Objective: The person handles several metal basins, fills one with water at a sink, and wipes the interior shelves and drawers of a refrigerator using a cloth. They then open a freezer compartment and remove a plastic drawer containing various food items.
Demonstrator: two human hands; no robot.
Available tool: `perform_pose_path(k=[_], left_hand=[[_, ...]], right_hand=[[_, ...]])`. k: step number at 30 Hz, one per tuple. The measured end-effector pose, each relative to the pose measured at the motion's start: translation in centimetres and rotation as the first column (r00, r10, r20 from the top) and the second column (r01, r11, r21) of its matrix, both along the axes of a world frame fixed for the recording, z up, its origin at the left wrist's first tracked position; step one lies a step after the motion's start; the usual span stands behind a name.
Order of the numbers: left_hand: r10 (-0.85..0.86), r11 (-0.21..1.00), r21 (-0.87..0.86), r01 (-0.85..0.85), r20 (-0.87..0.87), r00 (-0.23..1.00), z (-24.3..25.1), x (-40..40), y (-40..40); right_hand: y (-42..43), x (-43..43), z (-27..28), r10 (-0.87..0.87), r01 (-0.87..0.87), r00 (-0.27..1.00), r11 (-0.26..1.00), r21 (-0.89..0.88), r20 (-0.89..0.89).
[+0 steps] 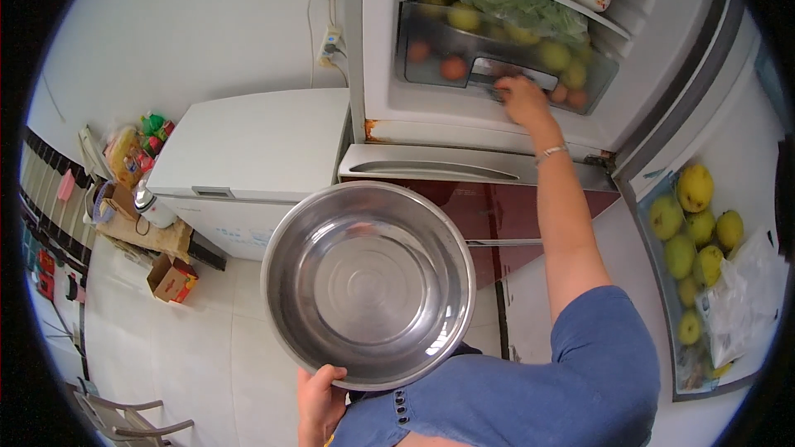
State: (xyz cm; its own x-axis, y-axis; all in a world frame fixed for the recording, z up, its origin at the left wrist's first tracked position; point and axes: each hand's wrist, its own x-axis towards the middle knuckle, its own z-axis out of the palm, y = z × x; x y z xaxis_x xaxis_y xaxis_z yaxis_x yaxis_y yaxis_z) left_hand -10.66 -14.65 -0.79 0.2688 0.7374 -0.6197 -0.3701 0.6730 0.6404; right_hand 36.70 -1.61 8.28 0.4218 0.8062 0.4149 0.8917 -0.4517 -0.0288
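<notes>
My left hand (322,400) grips the near rim of a stainless steel basin (371,288), with the thumb over the edge. The basin is held up in front of my body, and nothing lies in it. My right hand (522,99) reaches into the open refrigerator, its fingers curled at the handle (515,73) of a clear crisper drawer (435,77). Through the drawer front show yellow-green fruits (554,56) and several reddish round items (453,67). A plastic bag of leafy greens (528,9) rests on top at the drawer's back.
The open refrigerator door (745,155) at right carries a bin of yellow-green fruits (680,254) and a white plastic bag (742,298). A red lower drawer front (459,205) lies below. Left stand a white chest freezer (254,136), a cardboard box (172,279) and a chair (133,419).
</notes>
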Motion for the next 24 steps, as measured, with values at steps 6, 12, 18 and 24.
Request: perform_pose_path(k=[6,12,18,24], left_hand=[[-0.002,1.0,0.019,0.002,0.023,1.0,0.2,0.5,0.1],[-0.004,1.0,0.0,0.004,0.015,1.0,0.3,0.3,0.4],[0.02,0.999,-0.029,-0.019,0.027,0.999,0.1,0.2,0.5],[0.038,0.999,0.016,-0.038,-0.01,0.999,-0.9,-0.4,0.4]], right_hand=[[-2.5,2.6,-0.6,-0.208,0.212,0.975,0.976,-0.05,0.074],[2.5,-1.4,-1.9,0.245,-0.221,0.964,0.955,0.197,-0.106],[-2.9,6.2,-0.4,0.05,0.155,0.929,0.848,0.506,-0.368],[-9.0,7.8,0.1,-0.54,0.621,0.784,0.687,0.377,-0.306]])
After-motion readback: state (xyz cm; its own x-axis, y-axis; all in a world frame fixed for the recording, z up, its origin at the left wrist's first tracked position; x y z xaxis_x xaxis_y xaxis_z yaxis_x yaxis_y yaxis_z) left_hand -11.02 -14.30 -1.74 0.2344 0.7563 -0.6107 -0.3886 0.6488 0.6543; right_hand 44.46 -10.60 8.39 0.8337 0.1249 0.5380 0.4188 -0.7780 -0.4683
